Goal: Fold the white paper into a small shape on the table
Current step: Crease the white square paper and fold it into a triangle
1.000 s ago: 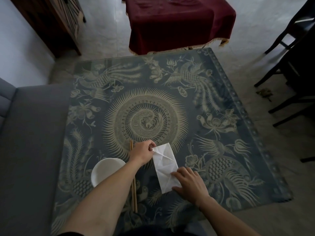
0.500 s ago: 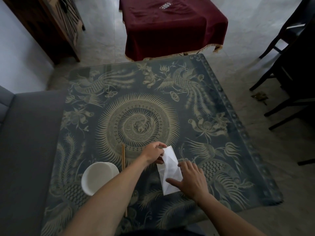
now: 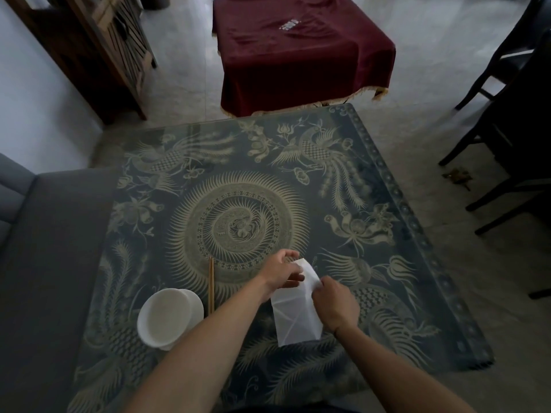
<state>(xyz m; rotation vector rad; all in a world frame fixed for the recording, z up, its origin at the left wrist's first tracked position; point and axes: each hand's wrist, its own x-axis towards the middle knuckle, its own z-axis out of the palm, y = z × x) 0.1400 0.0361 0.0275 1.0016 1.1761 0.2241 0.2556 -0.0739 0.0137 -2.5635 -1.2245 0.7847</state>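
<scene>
A: What has moved since half a second ago?

B: The right hand point(image 3: 335, 304) has come off the lower part of the white paper point(image 3: 293, 311) and up to its right edge, where it now pinches near the top. The left hand point(image 3: 281, 271) stays closed on the upper left corner.

A: Only 1 view, the head camera. Where does the paper lie?

B: Lower centre of the frame, on the patterned desk point(image 3: 387, 204), long and narrow, already creased. Whether its top end is lifted off the desk I cannot tell.

A: How will it handle?

B: I judge it light and limp, easy to crumple, and likely to slide on the glossy top. Take it by edges and corners, and press the folds flat against the desk.

A: Anything close by?

B: A white bowl point(image 3: 168, 317) and chopsticks point(image 3: 211, 286) at lower left, apart from the paper.
</scene>
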